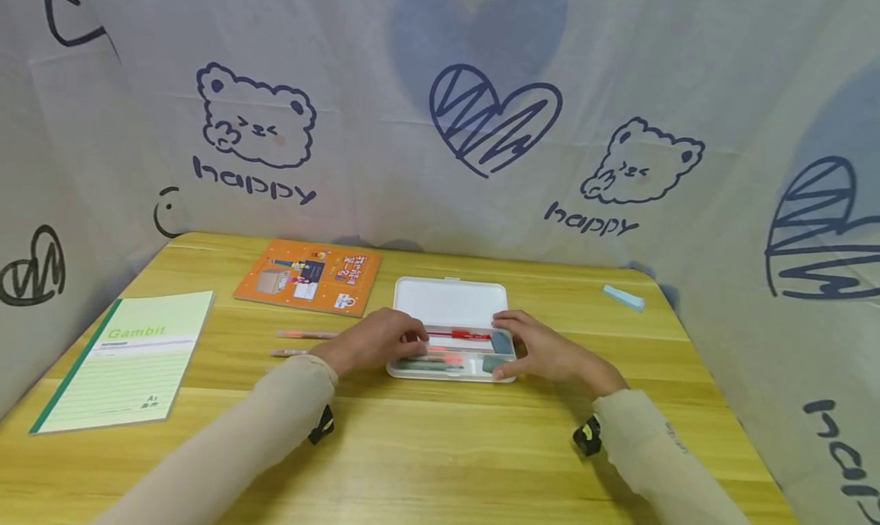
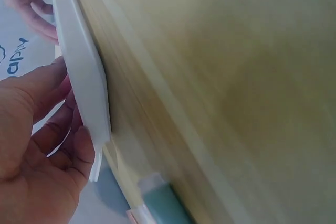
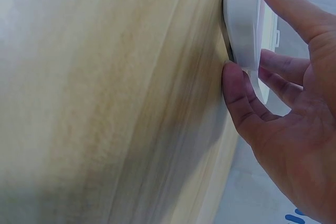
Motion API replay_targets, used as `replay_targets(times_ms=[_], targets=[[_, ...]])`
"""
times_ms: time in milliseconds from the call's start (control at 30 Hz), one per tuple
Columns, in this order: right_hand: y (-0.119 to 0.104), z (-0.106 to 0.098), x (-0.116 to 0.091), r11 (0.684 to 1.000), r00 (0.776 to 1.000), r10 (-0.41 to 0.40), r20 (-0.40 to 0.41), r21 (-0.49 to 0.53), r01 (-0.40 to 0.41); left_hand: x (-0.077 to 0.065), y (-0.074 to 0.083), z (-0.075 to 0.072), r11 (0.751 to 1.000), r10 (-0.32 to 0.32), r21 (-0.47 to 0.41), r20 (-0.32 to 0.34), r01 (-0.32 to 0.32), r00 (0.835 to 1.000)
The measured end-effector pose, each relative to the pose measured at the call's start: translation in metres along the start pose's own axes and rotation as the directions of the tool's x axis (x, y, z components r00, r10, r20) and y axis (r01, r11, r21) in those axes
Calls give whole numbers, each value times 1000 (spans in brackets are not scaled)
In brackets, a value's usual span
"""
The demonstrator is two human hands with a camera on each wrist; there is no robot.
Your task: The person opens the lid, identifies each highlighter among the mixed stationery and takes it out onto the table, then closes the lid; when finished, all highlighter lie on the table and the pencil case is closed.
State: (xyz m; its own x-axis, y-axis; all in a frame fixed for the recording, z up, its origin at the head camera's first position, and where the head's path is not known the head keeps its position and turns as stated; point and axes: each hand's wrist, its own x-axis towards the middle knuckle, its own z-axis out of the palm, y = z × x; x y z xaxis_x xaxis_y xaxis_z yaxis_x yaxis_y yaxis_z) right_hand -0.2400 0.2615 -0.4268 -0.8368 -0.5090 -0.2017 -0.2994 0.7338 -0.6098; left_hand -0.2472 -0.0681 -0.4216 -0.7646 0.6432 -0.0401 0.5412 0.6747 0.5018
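Observation:
An open white pencil case lies on the table, its lid tipped back on the far side. Inside are a red pen, several slim pens and a blue-grey eraser. My right hand grips the case's right end, thumb at the near edge and fingers behind; the right wrist view shows fingers around the white end. My left hand reaches over the left end with bent fingers inside; whether they pinch a pen is hidden. In the left wrist view, its fingers touch the case.
Left of the case, two slim pens lie partly behind my left hand. An orange booklet is at the back, and a pale green notebook at far left. A light blue strip lies back right. A printed curtain encloses the table.

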Motion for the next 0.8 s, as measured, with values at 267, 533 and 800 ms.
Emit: replay_targets(times_ms=[267,533,800], targets=[[0,1,0,1000,1000,8,0,5,-8,5,6,9,1000,10,16,-19,-10,1000],[2,1,0,1000,1000,5,-1,5,-5,6,9,9,999,10,32,-58,-8,998],[-1,0,-1,1000,1000,14,1,9,-14,3,10,8,1000,2,6,-98,-1,995]])
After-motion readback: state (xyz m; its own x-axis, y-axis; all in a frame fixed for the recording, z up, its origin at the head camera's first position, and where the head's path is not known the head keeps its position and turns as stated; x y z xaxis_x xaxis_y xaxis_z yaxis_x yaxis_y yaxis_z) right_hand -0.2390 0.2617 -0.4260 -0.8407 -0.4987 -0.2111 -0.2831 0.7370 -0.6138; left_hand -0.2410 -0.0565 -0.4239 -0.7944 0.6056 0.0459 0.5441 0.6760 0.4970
